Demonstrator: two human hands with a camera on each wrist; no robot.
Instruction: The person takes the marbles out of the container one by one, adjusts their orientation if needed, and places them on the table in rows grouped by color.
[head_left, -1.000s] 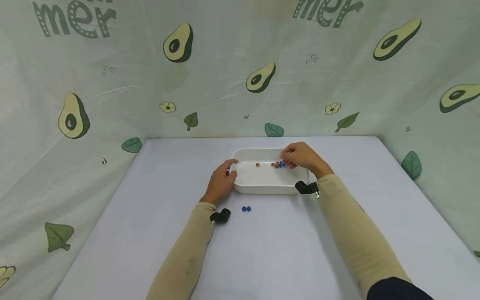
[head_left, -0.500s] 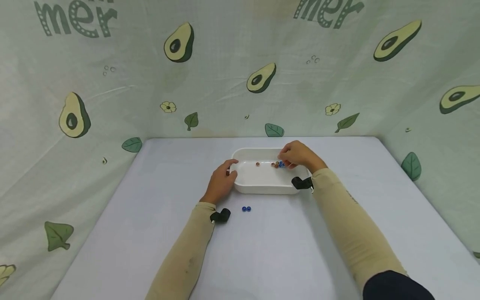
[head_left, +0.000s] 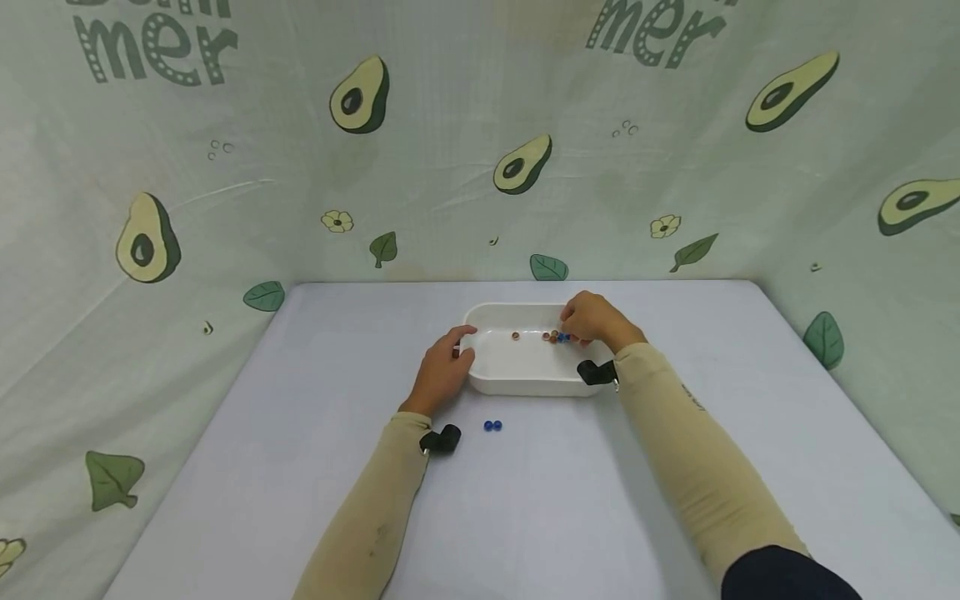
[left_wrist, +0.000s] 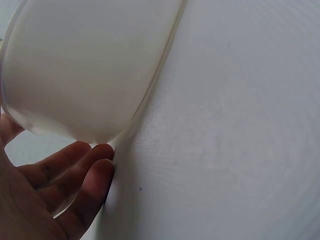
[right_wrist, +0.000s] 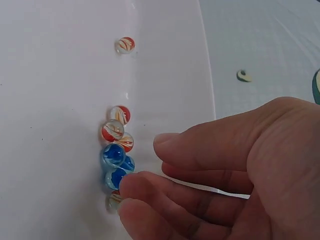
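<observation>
A white oblong tray (head_left: 517, 362) lies on the table, with a loose row of glass marbles inside along its far wall. Blue-swirled marbles (right_wrist: 114, 155) bunch against red-and-white ones (right_wrist: 113, 131); one red-and-white marble (right_wrist: 125, 45) lies apart. My left hand (head_left: 441, 372) holds the tray's left end, fingertips against its outer wall in the left wrist view. Over the tray's right part is my right hand (head_left: 596, 321), its fingertips (right_wrist: 135, 186) right at the lower marbles. Its thumb stands apart from the fingers with nothing visible between them, and the fingers partly cover the lowest marble.
Two dark blue marbles (head_left: 492, 426) lie side by side on the white table (head_left: 540, 508), in front of the tray. A pale green curtain (head_left: 442, 167) printed with avocados and leaves hangs behind the table and along both sides.
My right forearm has shifted slightly left, the hand staying at the marbles. The head view has tilted up a little. My left hand, the tray and the marbles look unmoved.
</observation>
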